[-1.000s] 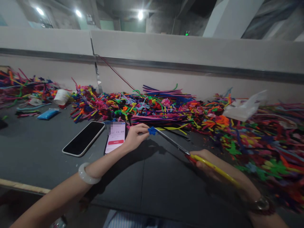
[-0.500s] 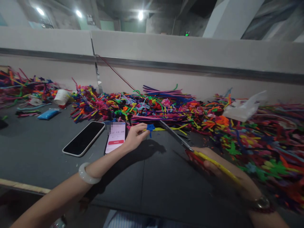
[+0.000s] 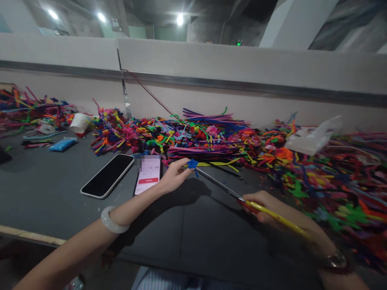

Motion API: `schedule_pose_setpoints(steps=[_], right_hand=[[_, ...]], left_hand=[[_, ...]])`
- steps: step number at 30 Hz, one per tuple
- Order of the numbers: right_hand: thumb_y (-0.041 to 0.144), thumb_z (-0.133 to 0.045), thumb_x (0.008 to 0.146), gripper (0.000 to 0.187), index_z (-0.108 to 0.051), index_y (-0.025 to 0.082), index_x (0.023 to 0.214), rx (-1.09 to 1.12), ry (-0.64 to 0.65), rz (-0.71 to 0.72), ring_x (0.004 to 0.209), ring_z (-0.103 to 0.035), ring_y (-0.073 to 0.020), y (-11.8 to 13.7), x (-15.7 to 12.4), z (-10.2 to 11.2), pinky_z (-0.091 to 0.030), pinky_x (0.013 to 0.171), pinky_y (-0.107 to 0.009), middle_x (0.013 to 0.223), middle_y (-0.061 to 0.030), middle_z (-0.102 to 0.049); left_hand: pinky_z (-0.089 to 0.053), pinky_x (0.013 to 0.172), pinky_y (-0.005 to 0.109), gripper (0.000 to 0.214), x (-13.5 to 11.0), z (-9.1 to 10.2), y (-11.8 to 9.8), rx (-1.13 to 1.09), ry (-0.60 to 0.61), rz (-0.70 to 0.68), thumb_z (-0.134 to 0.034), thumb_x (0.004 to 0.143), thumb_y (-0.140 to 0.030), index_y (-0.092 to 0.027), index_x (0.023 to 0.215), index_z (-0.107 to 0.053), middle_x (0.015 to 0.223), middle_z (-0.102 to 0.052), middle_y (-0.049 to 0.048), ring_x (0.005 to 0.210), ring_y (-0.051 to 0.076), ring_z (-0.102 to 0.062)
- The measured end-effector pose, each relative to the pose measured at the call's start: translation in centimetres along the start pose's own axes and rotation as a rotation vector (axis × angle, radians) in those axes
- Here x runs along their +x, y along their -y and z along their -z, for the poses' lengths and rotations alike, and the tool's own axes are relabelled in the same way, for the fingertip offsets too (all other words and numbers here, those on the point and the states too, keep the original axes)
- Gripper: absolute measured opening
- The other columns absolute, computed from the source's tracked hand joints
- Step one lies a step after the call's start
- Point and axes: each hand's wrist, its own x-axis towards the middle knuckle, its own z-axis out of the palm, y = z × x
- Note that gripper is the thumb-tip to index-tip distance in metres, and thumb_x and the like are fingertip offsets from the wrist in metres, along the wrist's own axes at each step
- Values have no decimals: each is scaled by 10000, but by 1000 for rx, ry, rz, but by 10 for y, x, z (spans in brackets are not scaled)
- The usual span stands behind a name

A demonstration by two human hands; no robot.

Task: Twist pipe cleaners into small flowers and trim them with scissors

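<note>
My left hand [image 3: 175,175] pinches a small blue flower of fuzzy pipe cleaner [image 3: 192,163] between thumb and fingertips, just above the table. A short blue end [image 3: 197,174] shows under the flower; whether it is still joined I cannot tell. My right hand [image 3: 260,203] is wrapped around long metal shears [image 3: 222,186] with yellow and red handles. Their tips meet the right side of the flower, and the blades look nearly closed. Behind the flower lie yellow pipe cleaners [image 3: 216,164].
Colourful pipe-cleaner pieces [image 3: 130,131] are heaped along the low wall and down the right side. Two phones, one dark [image 3: 108,176] and one lit [image 3: 148,173], lie left of my hands. A white cup [image 3: 79,122], a blue packet [image 3: 62,144] and a plastic bag [image 3: 313,135] stand farther out.
The shears have swung left and down, from behind and right of the flower to its edge. Their blades look more closed. My left hand stays almost in place; the blue end has shifted right.
</note>
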Motion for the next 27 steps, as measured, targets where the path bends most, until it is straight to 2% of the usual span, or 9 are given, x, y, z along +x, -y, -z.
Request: schedule_pose_setpoints(steps=[6,11,27], right_hand=[[817,-266,580,677,-416,158,606,14,111,10,524,-297,-102,-12,7,-1,-255,466,-218,563,24,-372],[825,-264,568,678,-402,163,606,20,116,-15,529,-281,-104,-13,7,-2,-231,466,-220,564,28,-351],[802,-305,588,651,-406,159,608,16,121,-35,531,-286,-101,-12,7,-2,-222,472,-219,567,31,-355]], left_hand=[[-371,603,196,159,0,0,-3,85,29,-38,-437,803,-246,-130,830,-541,774,-514,21,699,109,-470],[-328,560,194,131,-1,1,-7,188,11,-108,-420,799,-202,-132,777,-528,705,-476,3,629,93,-423],[-373,630,227,109,-2,2,-11,302,-20,-199,-413,739,-122,-140,739,-521,714,-519,27,671,122,-469]])
